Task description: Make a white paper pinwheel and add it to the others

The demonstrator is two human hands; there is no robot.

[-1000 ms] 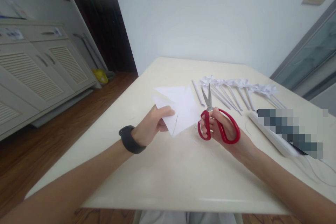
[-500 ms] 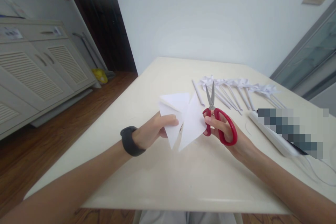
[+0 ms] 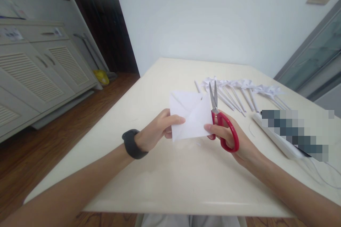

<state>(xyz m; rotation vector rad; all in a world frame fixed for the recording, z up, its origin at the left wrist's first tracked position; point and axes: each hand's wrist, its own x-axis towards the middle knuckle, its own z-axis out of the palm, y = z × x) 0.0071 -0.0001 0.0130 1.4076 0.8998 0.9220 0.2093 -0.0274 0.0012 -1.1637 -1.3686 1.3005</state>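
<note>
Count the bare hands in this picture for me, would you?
2. The left hand grips the left side of the white paper; the right hand holds the red-handled scissors and pinches the paper's right edge. No others show.

I get soft, diffuse light: the square white paper sheet (image 3: 195,124) looks washed out, glare streaks the glossy cream table (image 3: 160,181), wide-angle distortion slants the pale louvred cabinet (image 3: 33,51).

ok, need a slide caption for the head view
Left hand and right hand hold white paper over a table, red-handled scissors also in the right.
</note>
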